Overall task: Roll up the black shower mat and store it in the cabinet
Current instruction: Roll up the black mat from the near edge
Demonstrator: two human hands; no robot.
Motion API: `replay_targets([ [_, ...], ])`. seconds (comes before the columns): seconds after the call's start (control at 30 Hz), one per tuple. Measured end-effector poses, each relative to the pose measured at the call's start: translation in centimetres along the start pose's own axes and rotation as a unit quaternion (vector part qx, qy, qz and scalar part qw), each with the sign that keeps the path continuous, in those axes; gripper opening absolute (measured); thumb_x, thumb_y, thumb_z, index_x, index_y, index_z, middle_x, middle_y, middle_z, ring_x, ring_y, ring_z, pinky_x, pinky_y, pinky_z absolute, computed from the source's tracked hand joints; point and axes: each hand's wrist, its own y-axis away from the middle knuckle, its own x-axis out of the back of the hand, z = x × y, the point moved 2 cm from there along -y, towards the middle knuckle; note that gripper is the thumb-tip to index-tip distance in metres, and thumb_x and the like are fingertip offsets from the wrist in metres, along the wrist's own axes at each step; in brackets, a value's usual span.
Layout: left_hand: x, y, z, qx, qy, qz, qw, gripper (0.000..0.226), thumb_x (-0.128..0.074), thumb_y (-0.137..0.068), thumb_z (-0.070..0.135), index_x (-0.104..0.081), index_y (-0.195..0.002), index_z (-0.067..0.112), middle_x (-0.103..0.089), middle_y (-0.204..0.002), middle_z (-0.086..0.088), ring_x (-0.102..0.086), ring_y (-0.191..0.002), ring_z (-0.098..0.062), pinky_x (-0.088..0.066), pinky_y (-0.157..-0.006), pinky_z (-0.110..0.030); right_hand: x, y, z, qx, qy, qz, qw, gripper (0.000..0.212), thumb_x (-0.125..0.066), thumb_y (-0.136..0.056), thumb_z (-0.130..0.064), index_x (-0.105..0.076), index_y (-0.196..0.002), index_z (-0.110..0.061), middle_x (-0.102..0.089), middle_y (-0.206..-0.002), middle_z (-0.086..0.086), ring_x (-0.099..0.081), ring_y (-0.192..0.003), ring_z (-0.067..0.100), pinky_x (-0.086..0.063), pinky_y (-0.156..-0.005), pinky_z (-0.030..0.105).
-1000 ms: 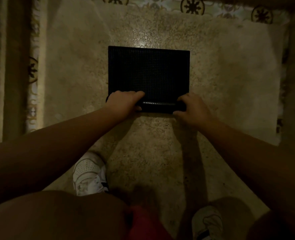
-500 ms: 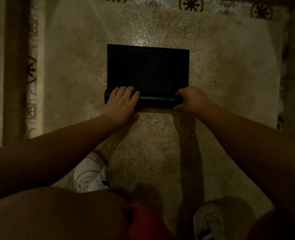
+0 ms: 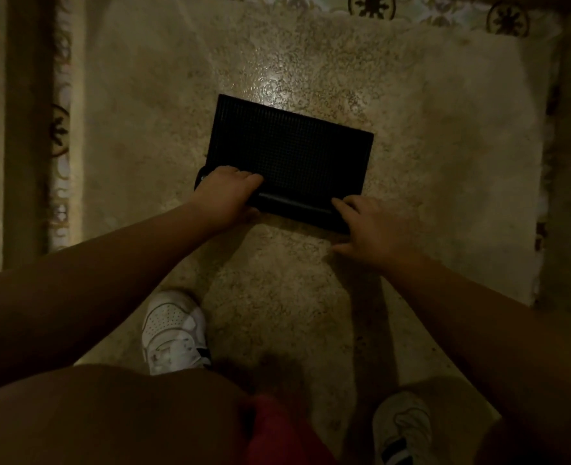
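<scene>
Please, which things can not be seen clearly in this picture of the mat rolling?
- Cabinet: not in the head view at all.
- Black shower mat: the roll's left end is covered by the left hand, its right end by the right hand.
- Mat texture: too dark to tell.
- Right shoe: cut off by the bottom edge.

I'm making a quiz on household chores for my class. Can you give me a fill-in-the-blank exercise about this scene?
1. The mat is coloured ____.
2. The rolled part of the mat is at the edge ____ to the person.
3. The number of hands touching the roll is ____: left hand and right hand.
4. The shoes are coloured ____.

Missing words: black; nearest; two; white
</scene>
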Motion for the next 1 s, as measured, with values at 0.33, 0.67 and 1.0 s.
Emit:
replay_targets([
  [0.33,0.0,-0.5,0.3,0.025,-0.096,0.037,0.994,0.079,-0.073,-0.074,0.045,-0.042,-0.138,0.01,-0.054,-0.122,-0.022,-0.051,-0.107,-0.043,-0.04,-0.093,-0.053,3.1,-5.4,2.0,-0.091,-0.134,-0.155,0.974,0.056,-0.082,-0.071,-0.031,-0.064,-0.122,-0.022,-0.066,-0.114,0.006,-0.059,-0.102,0.024,-0.048,-0.084,0.032],
  [0.67,0.4,0.7,0.7,0.033,-0.032,-0.014,0.999,0.053,-0.071,-0.079,0.041,-0.059,-0.119,0.008,-0.066,-0.111,-0.016,-0.059,-0.101,-0.036,-0.043,-0.09,-0.043,2.6,-4.8,2.5,-0.075,-0.229,-0.22,0.945,0.048,-0.085,-0.067,-0.031,-0.058,-0.107,-0.025,-0.057,-0.115,0.003,-0.055,-0.105,0.023,-0.042,-0.077,0.029],
  [1.0,1.7,-1.7,-0.7,0.075,0.008,-0.068,0.995,0.068,-0.075,-0.076,0.046,-0.054,-0.133,0.016,-0.048,-0.123,-0.018,-0.043,-0.114,-0.037,-0.043,-0.088,-0.047,0.1,-0.3,-1.3,-0.046,0.018,0.069,0.996,0.067,-0.074,-0.074,-0.044,-0.05,-0.13,-0.016,-0.058,-0.124,0.008,-0.051,-0.106,0.029,-0.049,-0.079,0.041],
])
